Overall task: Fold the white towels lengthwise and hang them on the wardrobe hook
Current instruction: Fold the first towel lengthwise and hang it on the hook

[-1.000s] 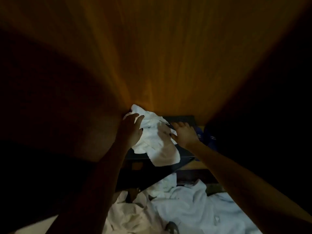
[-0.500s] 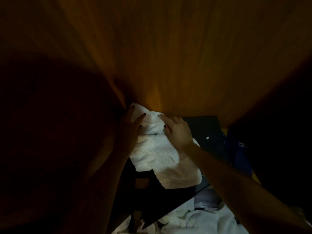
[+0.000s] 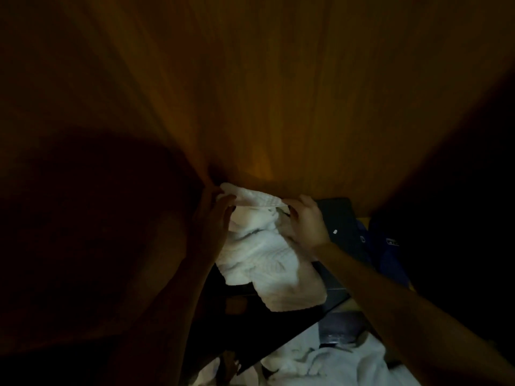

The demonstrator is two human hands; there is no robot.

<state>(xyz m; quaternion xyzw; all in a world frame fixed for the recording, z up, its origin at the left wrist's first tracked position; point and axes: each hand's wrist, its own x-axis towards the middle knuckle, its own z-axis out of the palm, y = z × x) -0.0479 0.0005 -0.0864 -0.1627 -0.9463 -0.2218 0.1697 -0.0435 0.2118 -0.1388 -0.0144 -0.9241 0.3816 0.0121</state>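
A white towel (image 3: 264,252) hangs in loose folds against the brown wooden wardrobe panel (image 3: 264,93). My left hand (image 3: 213,218) grips its top left corner, fingers curled round the cloth edge. My right hand (image 3: 305,221) pinches the top right part of the same towel. The top edge is stretched between both hands close to the wood. The hook itself is hidden in the dark behind the towel.
A dark flat box or case (image 3: 342,227) lies right of the towel, with blue fabric (image 3: 390,246) beyond it. More white towels (image 3: 334,363) are piled at the bottom. The left and right sides of the wardrobe are in deep shadow.
Both hands have shifted from resting on the towel to gripping its top edge, which is now drawn out between them. The towel hangs lower and longer, and the view has moved closer.
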